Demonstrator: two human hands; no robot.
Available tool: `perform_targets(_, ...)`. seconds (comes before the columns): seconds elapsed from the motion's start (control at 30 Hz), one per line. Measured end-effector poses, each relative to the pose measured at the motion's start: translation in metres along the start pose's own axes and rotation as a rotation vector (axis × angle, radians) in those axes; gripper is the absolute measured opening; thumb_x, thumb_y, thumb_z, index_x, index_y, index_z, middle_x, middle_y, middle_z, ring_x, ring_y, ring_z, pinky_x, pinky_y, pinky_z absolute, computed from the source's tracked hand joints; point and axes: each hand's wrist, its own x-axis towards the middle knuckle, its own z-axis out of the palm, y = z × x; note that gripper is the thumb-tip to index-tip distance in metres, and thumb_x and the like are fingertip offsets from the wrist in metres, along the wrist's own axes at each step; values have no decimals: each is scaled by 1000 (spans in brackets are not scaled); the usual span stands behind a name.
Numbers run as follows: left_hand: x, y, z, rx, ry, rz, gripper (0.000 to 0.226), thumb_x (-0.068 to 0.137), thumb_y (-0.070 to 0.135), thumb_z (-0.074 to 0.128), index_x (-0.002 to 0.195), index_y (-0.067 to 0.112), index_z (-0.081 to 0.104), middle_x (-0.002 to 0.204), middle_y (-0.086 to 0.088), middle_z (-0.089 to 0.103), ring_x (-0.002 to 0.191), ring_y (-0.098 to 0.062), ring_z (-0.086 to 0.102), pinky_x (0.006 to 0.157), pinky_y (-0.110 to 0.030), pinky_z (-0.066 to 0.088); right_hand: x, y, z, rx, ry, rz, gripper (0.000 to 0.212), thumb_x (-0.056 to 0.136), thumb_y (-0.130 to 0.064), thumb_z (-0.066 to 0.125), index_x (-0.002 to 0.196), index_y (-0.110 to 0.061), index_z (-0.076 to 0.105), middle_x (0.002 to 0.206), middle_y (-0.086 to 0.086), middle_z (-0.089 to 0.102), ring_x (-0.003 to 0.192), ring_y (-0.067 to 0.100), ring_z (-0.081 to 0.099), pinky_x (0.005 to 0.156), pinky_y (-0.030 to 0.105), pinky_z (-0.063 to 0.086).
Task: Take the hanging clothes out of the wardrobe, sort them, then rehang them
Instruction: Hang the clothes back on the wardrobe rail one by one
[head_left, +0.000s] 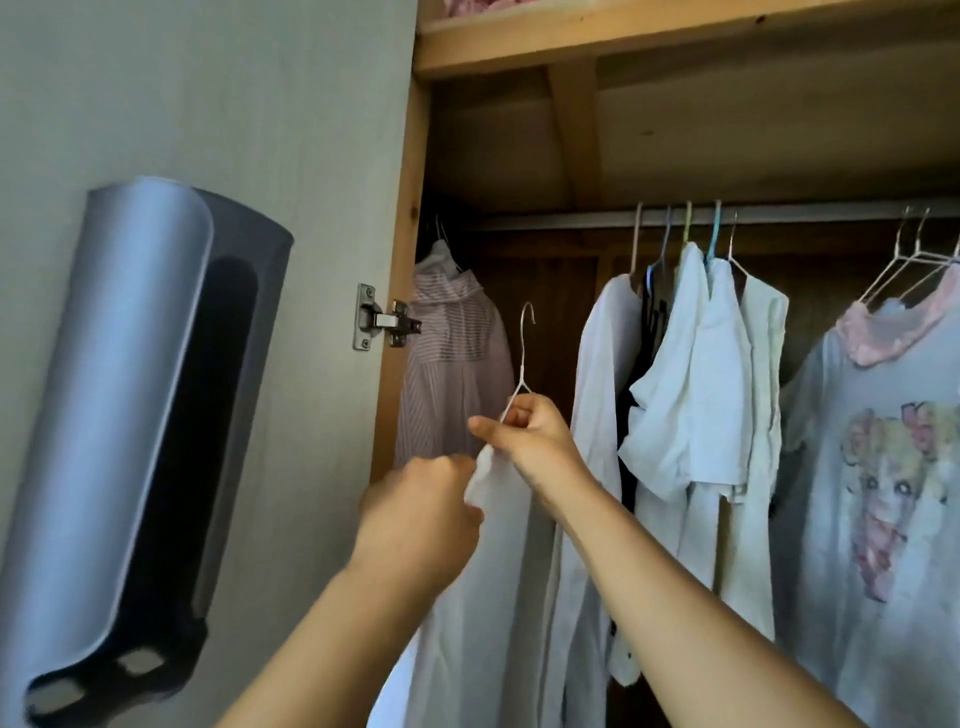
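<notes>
My right hand (535, 441) grips the neck of a white wire hanger (523, 353), its hook free below the rail (571, 222). A white garment (488, 571) hangs from that hanger. My left hand (421, 514) pinches the garment's top edge just left of the right hand. On the rail hang a pink striped shirt (452, 364) at far left, several white tops (696, 395) on coloured hangers in the middle, and a printed T-shirt with a pink collar (883, 467) at right.
The open wardrobe door (234, 130) stands at left, with a grey holder (140, 415) fixed to it and a metal hinge (382, 318) at its edge. A wooden shelf (649, 36) runs above the rail, pink cloth on top.
</notes>
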Motion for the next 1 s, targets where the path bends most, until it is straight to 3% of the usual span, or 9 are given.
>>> perform_targets(0.17,38,21,25,277,165,-88,40,94,29,51,131,24,36,98,1,63,81,-17,62,63,-27,46,52,-7,-10,11,-46,-58,24,79,-26,74,86,-16,53,77,-2,55,80,14,55,64,24,43)
perform_targets(0.37,88,33,22,198,352,-156,25,100,35,35,109,22,55,94,2,62,74,-16,53,54,-24,32,96,-11,-39,107,-98,-141,33,83,-20,70,107,-1,58,97,7,60,78,8,53,58,15,38)
perform_targets(0.5,115,36,24,156,441,-142,30,99,40,34,105,25,59,91,1,64,77,-18,55,58,-27,35,119,-11,-56,152,-125,-173,32,82,-22,70,107,-7,58,100,3,61,83,5,53,58,14,39)
perform_targets(0.63,142,39,24,85,540,-113,29,97,42,40,99,25,63,89,-1,66,74,-19,52,58,-26,29,135,-9,-78,120,-106,-274,25,82,-21,71,102,-25,57,99,-9,60,89,2,56,61,0,41)
perform_targets(0.7,154,39,25,55,580,-106,28,96,42,44,95,24,65,90,-1,67,77,-21,55,59,-27,27,142,-3,-93,-12,-38,-361,52,82,-30,71,128,-28,48,121,-11,52,112,8,52,87,11,41)
perform_targets(0.73,161,38,26,48,593,-102,28,95,41,45,95,24,66,91,-2,67,81,-23,57,60,-27,28,146,0,-100,-140,14,-398,72,82,-36,70,142,-27,33,139,-8,41,128,12,41,100,21,36)
perform_targets(0.83,184,39,33,45,579,-107,28,94,43,46,97,23,66,97,-3,68,92,-28,60,64,-28,32,151,10,-115,-706,229,-622,89,85,-40,66,151,-26,7,158,-1,8,145,18,10,113,35,24)
perform_targets(0.9,202,43,38,38,565,-92,28,94,43,46,100,24,66,100,-3,68,96,-29,59,67,-30,36,159,14,-128,-1075,424,-844,92,74,-33,77,148,-19,24,155,11,23,143,28,19,114,49,25)
perform_targets(1.0,225,46,41,11,570,-60,26,93,43,46,103,28,66,103,-2,68,99,-29,59,72,-32,41,175,17,-150,-1381,559,-884,92,56,-35,86,137,-15,47,140,19,47,135,37,36,111,57,4)
